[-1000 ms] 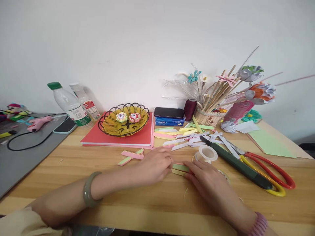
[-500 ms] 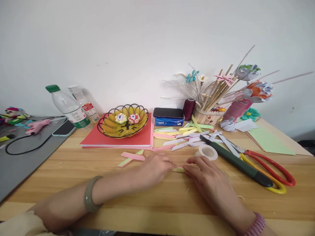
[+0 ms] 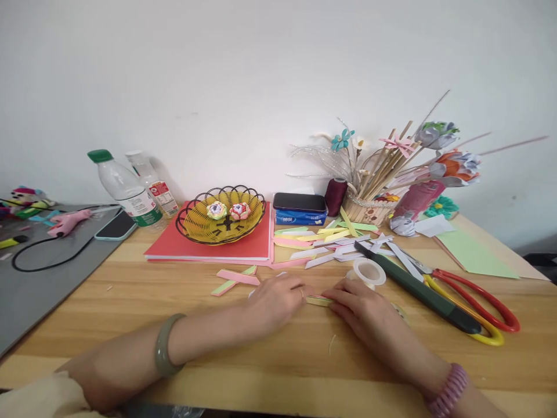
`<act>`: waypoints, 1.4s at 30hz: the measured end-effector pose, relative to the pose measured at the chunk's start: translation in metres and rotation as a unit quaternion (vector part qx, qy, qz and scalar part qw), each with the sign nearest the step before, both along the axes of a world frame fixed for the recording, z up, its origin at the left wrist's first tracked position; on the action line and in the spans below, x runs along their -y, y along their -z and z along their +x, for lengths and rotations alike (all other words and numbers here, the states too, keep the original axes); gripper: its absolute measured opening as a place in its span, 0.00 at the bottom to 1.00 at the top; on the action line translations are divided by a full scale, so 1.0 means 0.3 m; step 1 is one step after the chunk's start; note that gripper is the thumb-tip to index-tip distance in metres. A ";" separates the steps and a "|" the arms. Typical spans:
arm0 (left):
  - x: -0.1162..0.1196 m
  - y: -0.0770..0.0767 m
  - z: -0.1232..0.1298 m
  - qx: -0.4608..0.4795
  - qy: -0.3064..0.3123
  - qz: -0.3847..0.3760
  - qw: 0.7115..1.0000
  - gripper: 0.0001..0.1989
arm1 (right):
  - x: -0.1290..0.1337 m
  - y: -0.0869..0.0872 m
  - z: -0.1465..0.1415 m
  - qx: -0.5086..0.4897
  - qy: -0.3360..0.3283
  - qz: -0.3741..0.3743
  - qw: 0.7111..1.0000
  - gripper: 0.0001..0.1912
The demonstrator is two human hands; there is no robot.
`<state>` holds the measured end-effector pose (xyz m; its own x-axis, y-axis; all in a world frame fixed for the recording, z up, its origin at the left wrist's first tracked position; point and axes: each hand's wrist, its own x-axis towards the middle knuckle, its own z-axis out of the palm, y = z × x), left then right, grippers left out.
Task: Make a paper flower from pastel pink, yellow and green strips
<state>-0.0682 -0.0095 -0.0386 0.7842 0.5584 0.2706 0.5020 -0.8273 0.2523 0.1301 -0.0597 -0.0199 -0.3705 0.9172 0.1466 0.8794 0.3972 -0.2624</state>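
Observation:
Low over the wooden table, a narrow yellow-green and pink paper strip (image 3: 319,301) stretches between my two hands. My left hand (image 3: 278,303) pinches its left end, and my right hand (image 3: 359,306) has its fingers closed on the right end. Just left of my left hand, folded pink and green paper strips (image 3: 237,277) lie crossed, with a pale strip partly hidden behind the hand. A roll of clear tape (image 3: 369,271) stands right behind my right hand. Below the strip lies a short thread (image 3: 332,345).
A pile of coloured paper strips (image 3: 322,247) spreads at the back. To the right lie a green-handled cutter (image 3: 422,293) and red-and-yellow scissors (image 3: 478,296). A yellow basket (image 3: 195,227) with two paper flowers rests on red paper (image 3: 163,247). Bottles (image 3: 134,200) stand back left.
Both hands keep hold of the paper strip, shifting only slightly. A pale strip behind my left hand now shows more. The whole view has moved a little.

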 end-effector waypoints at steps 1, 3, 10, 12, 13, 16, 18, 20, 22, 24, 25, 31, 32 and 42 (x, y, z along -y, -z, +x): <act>0.001 -0.003 0.001 0.010 -0.010 -0.008 1.000 0.11 | -0.006 -0.007 0.001 -0.010 0.000 -0.014 1.000 0.11; 0.002 -0.006 0.003 0.025 -0.030 -0.020 0.999 0.09 | -0.014 -0.017 0.003 -0.019 0.005 -0.036 0.999 0.10; -0.007 -0.008 0.004 0.035 -0.013 -0.037 0.999 0.06 | 0.007 -0.027 0.006 0.019 -0.018 0.032 0.999 0.08; -0.009 -0.015 0.007 0.022 -0.020 -0.040 0.999 0.06 | 0.017 -0.031 0.003 0.033 -0.037 0.066 0.997 0.10; -0.010 -0.020 0.009 0.018 -0.025 -0.044 0.999 0.06 | 0.020 -0.032 0.002 0.039 -0.046 0.079 0.995 0.11; -0.010 -0.040 0.017 0.012 -0.039 -0.067 0.997 0.06 | 0.020 -0.030 -0.001 0.051 -0.055 0.105 0.992 0.12; -0.012 -0.049 0.020 0.008 -0.043 -0.078 0.996 0.05 | 0.014 -0.023 -0.002 0.051 -0.050 0.122 0.990 0.11; -0.014 -0.054 0.020 0.000 -0.046 -0.082 0.996 0.05 | 0.009 -0.015 -0.004 0.053 -0.043 0.147 0.987 0.10; -0.017 -0.055 0.019 -0.008 -0.047 -0.087 0.995 0.05 | 0.008 -0.009 -0.006 0.066 -0.034 0.166 0.983 0.10; -0.019 -0.054 0.017 -0.014 -0.046 -0.093 0.994 0.06 | 0.011 -0.006 -0.008 0.081 -0.030 0.164 0.983 0.10; -0.020 -0.055 0.016 -0.018 -0.045 -0.096 0.994 0.06 | 0.014 -0.006 -0.009 0.085 -0.031 0.155 0.984 0.09; -0.019 -0.059 0.016 -0.029 -0.044 -0.087 0.995 0.06 | 0.017 -0.005 -0.012 0.075 -0.026 0.128 0.989 0.07; -0.018 -0.060 0.016 -0.030 -0.044 -0.085 0.995 0.06 | 0.014 -0.004 -0.013 0.074 -0.021 0.127 0.989 0.06; -0.029 -0.044 0.017 -0.009 -0.017 -0.089 0.996 0.09 | 0.007 -0.002 -0.021 0.102 -0.012 0.148 0.984 0.07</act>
<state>-0.0632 -0.0009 -0.0255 0.7675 0.6227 0.1522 0.5346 -0.7528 0.3840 0.1240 -0.0618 -0.0194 -0.4403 0.8364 0.3263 0.8915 0.4503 0.0489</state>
